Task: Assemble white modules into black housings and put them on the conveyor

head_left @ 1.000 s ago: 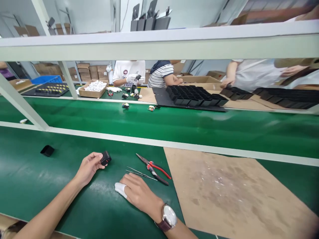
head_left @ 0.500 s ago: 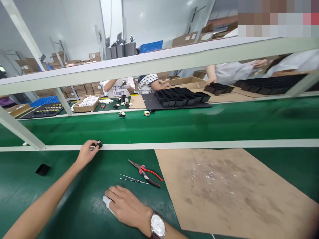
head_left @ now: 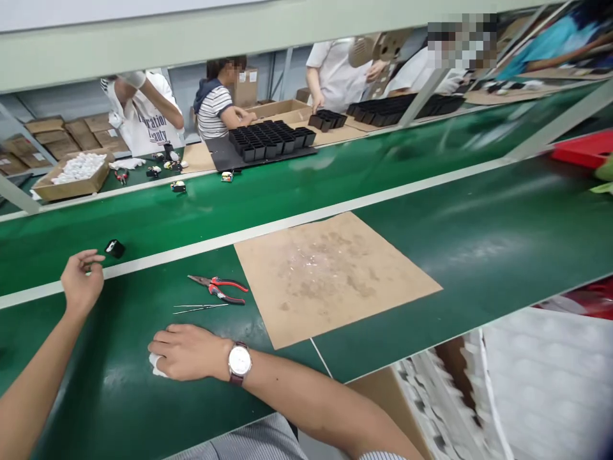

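My left hand [head_left: 83, 281] is held over the pale rail with its fingers loosely bent and apart, holding nothing. Just beyond its fingertips, a small black square plastic housing [head_left: 115, 248] with something white inside stands on the green belt [head_left: 268, 204]. My right hand [head_left: 189, 352] rests palm down on the green bench, its fingers lying on the surface and a white cover [head_left: 157, 365] on one digit. In front of it lie metal tweezers [head_left: 200, 308] and red-and-black needle-nose pliers [head_left: 219, 289].
A stained brown cardboard sheet [head_left: 325, 275] covers part of the bench. Small assemblies [head_left: 178, 186] sit on the belt's far side. Across it, people work beside black pots [head_left: 272, 139] and a box of white pieces [head_left: 71, 182]. A red tray [head_left: 582, 148] stands right.
My left hand has let go of the black housing and drawn back from it. The housing now stands on the belt beyond the rail. The view has swung right and down; my right hand stays on the bench.
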Available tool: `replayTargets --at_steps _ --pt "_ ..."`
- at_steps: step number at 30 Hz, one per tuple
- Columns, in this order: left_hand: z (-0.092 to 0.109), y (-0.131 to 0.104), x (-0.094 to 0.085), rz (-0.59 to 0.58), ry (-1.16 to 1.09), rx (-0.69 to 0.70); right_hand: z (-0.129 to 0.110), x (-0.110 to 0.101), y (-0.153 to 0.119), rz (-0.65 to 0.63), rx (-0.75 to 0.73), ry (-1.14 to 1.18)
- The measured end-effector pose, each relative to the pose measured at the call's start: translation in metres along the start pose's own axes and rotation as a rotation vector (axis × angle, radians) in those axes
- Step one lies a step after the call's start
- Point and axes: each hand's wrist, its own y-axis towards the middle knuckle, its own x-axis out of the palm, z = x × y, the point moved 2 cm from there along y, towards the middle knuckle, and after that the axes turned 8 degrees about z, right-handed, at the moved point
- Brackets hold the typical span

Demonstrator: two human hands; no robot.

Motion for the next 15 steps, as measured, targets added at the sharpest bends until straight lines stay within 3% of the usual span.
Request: replayTargets --at_steps 5,9,11,14,15 --pt "0.0 -0.038 -0.041 -0.128 -0.135 -0.007 0.005 -0.005 0.002 -0.038 0.003 0.012" --pt "0.001 -0.056 -0.09 -0.184 -0.193 -0.016 0.002 -0.007 0.0 -0.036 0.063 0.088" --pt "0.0 -0.051 -0.12 -0.091 -0.201 0.004 0.001 -0.004 -0.003 0.029 0.108 0.136" --pt "-0.016 -0.032 -0.175 0.285 -0.138 -0.019 0.002 0.002 -0.008 0.156 0.178 0.188" --pt "-0.026 -0.026 -0.194 0.403 -0.092 -0.037 0.003 0.005 -0.01 0.146 0.19 0.212"
